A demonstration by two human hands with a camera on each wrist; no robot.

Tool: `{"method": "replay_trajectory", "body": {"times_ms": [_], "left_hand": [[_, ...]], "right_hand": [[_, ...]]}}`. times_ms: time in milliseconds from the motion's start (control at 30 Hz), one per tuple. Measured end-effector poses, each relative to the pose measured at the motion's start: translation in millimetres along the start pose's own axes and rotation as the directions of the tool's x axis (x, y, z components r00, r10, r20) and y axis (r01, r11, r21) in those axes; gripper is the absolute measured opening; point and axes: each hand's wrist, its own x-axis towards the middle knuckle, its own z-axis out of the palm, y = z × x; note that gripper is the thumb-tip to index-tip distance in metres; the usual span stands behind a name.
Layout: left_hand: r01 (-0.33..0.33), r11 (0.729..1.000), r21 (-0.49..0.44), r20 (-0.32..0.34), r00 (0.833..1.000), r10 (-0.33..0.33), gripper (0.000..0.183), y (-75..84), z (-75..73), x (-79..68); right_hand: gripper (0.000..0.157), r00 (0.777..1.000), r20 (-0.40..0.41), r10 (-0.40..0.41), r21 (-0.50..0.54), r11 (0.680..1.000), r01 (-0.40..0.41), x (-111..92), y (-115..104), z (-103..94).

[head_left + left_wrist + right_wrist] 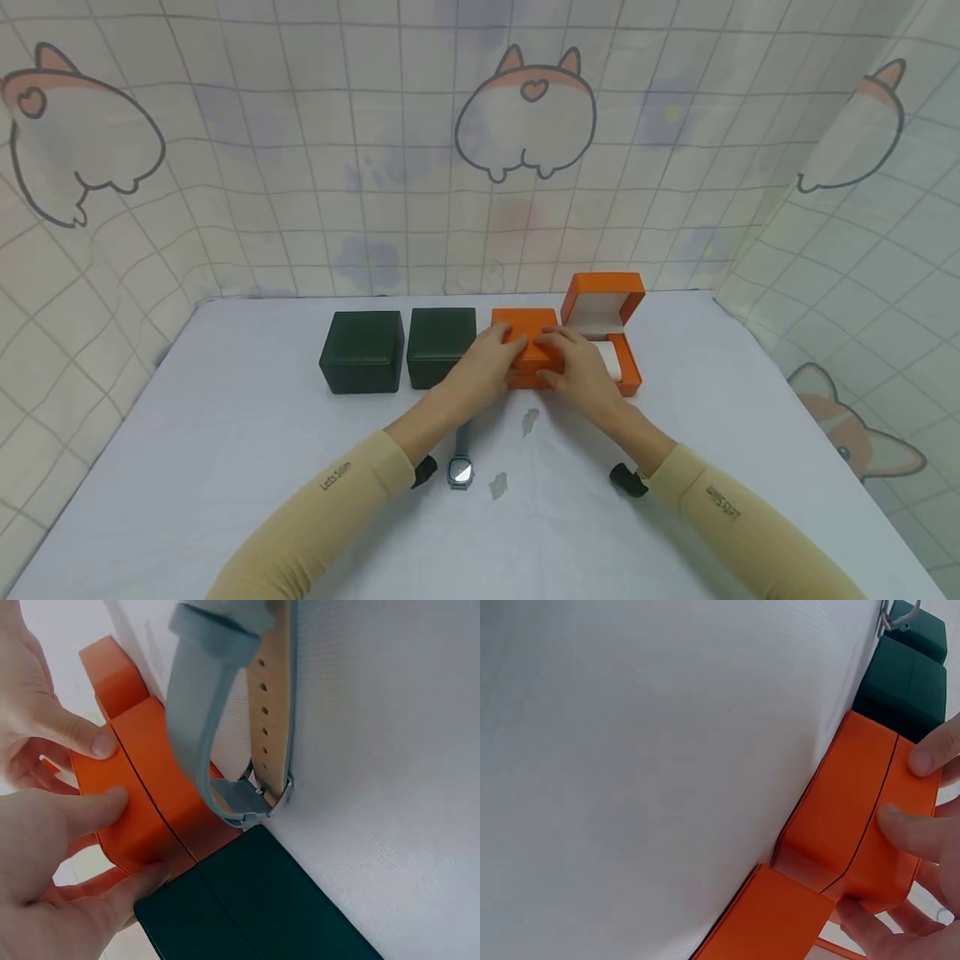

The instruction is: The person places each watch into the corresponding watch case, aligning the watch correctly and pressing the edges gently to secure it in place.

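Observation:
A closed orange watch box point(525, 319) stands between both hands at the back of the table. My left hand point(487, 358) grips its lid from the left, the thumb on the front and the fingers over the top and side. From the right, my right hand point(583, 371) holds the same lid, its thumb also on the front face point(911, 859). A thin dark seam runs between lid and base. To the right is a second orange box point(632, 367), lid raised, with a white cushion point(609, 358) inside. A blue-grey wristwatch point(461, 472) lies nearer, its strap point(191, 712) looped.
Two closed dark green boxes point(365, 354) point(442, 329) stand left of the orange ones; the nearer-to-centre one is beside my left hand. Two small grey patches point(529, 421) point(498, 486) show on the white tablecloth point(225, 433). A patterned curtain point(405, 167) hangs behind.

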Motion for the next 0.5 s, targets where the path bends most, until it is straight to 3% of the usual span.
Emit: {"method": "replay_trajectory", "body": {"times_ms": [267, 500], "left_hand": [[-0.001, 0.998, 0.058, 0.057, 0.998, -0.002, 0.050, 3.9, -0.6, -3.2], [-0.026, 0.997, 0.076, 0.031, 0.999, 0.023, 0.047, 3.9, 0.6, -7.0]], "right_hand": [[0.044, 0.999, 0.036, -0.003, -0.021, 1.000, 0.003, -1, -3, -4.1], [0.044, 0.999, 0.026, -0.038, -0.010, 0.999, 0.039, -6, -3, -12.6]]}}
